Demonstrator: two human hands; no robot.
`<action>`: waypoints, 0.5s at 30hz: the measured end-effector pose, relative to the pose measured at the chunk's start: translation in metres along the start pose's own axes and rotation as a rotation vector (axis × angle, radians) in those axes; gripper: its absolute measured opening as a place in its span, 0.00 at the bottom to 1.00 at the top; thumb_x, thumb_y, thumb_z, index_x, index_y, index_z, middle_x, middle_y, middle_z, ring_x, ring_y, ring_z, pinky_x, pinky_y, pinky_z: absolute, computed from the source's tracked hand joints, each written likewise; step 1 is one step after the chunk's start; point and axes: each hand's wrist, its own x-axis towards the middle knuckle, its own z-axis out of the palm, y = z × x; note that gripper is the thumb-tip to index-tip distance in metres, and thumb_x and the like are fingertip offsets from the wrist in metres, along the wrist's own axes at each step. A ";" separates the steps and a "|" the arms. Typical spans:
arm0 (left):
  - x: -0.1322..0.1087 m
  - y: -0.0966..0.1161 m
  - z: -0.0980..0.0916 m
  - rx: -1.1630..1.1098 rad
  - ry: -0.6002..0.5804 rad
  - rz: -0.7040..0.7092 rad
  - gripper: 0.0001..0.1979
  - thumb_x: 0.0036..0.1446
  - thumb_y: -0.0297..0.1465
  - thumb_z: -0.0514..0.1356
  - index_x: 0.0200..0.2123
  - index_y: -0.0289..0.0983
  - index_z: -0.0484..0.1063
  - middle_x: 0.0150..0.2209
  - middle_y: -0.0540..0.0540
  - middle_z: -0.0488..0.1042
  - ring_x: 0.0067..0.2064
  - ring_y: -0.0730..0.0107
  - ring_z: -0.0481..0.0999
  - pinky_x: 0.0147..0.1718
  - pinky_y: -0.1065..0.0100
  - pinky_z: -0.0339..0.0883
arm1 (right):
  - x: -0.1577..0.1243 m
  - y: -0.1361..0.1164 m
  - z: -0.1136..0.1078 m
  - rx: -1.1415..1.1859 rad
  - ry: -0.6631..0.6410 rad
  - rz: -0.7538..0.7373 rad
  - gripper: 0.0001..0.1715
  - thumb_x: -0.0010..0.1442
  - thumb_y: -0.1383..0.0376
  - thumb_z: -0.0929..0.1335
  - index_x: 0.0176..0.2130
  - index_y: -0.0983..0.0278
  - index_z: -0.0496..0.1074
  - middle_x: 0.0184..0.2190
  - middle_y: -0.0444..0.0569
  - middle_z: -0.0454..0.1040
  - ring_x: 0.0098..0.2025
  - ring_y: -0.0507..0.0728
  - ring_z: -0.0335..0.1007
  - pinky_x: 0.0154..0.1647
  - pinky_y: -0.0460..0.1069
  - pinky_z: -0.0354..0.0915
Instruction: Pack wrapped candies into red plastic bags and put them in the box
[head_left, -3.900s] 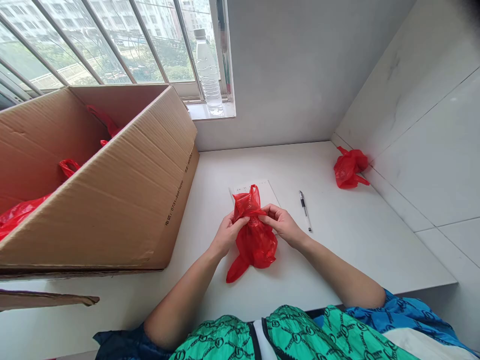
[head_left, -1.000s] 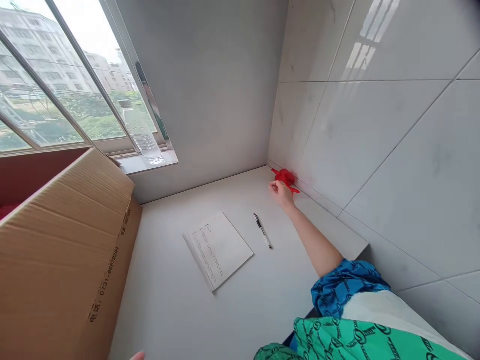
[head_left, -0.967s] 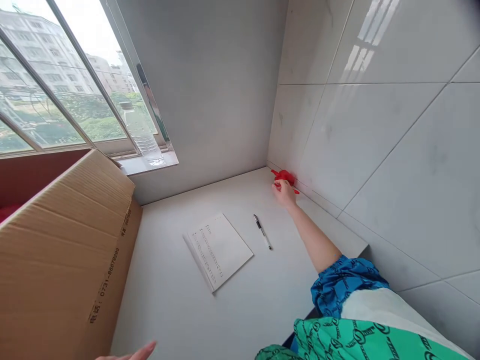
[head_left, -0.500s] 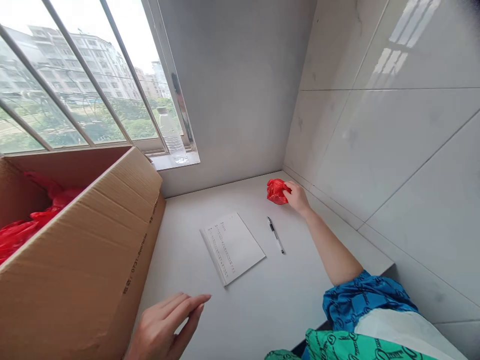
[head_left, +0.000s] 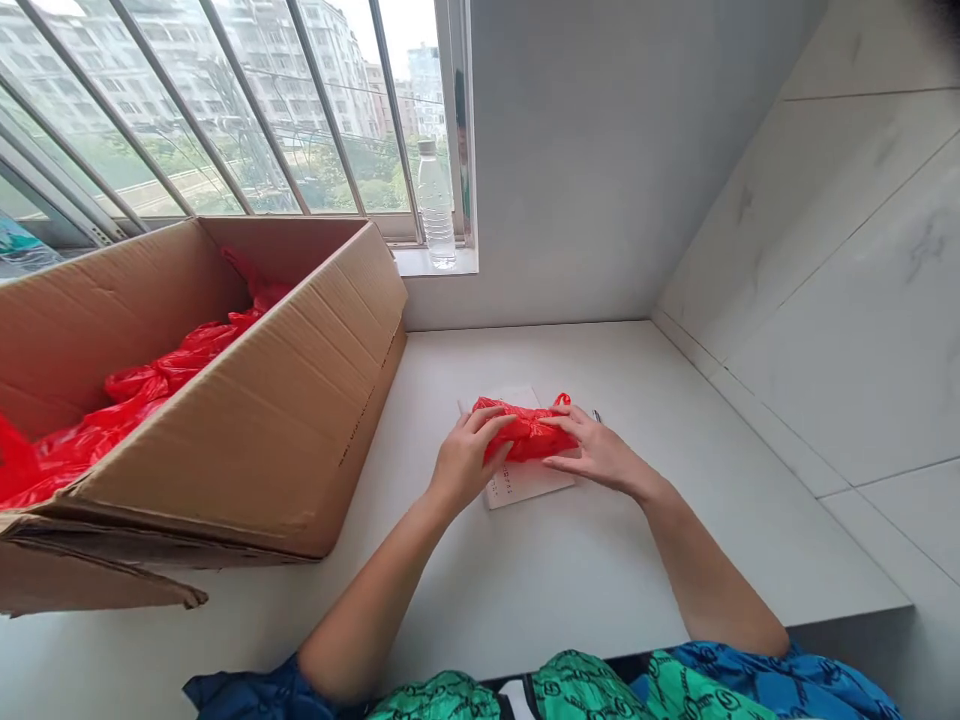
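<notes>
A crumpled red plastic bag point(head_left: 521, 440) is held between my two hands, over the white notebook point(head_left: 534, 488). My left hand point(head_left: 474, 448) has its fingers curled over the bag's left end, thumb below. On the other end, the fingers of my right hand point(head_left: 596, 450) lie on top and the thumb sits lower. A small red loop of the bag sticks up beside that hand. The bag hides much of the page, leaving some printed marks visible near its lower left. Only the tip of a pen point(head_left: 597, 416) shows behind my right hand.
A large cardboard box point(head_left: 247, 430) with more red plastic bags point(head_left: 169, 375) inside stands at the left, one flap jutting toward me. A clear bottle point(head_left: 436, 210) stands on the sill by the barred window. Grey and tiled walls bound the white tabletop point(head_left: 720, 540).
The red bag has come from the back right of the table to above the notebook. My left hand has moved up and taken hold of it too. The view has turned left.
</notes>
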 end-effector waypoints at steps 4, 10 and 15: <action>0.005 0.001 0.017 0.067 0.002 0.061 0.14 0.65 0.31 0.58 0.52 0.46 0.73 0.48 0.46 0.76 0.44 0.62 0.74 0.36 0.65 0.69 | 0.006 -0.012 0.012 -0.131 0.244 0.018 0.16 0.67 0.51 0.65 0.46 0.54 0.76 0.50 0.49 0.76 0.50 0.62 0.70 0.53 0.60 0.62; 0.002 -0.012 0.008 0.041 0.072 -0.035 0.08 0.65 0.32 0.57 0.37 0.42 0.77 0.32 0.49 0.76 0.33 0.69 0.72 0.33 0.67 0.61 | 0.009 -0.009 0.019 -0.038 0.285 -0.024 0.08 0.67 0.61 0.66 0.35 0.58 0.73 0.35 0.45 0.78 0.41 0.58 0.72 0.53 0.57 0.58; -0.004 -0.035 -0.018 -0.198 0.214 -0.324 0.09 0.64 0.36 0.57 0.36 0.38 0.74 0.34 0.48 0.76 0.35 0.69 0.74 0.34 0.68 0.64 | 0.000 0.008 -0.007 0.033 0.401 0.129 0.10 0.65 0.57 0.65 0.33 0.57 0.71 0.35 0.45 0.77 0.39 0.59 0.71 0.51 0.57 0.61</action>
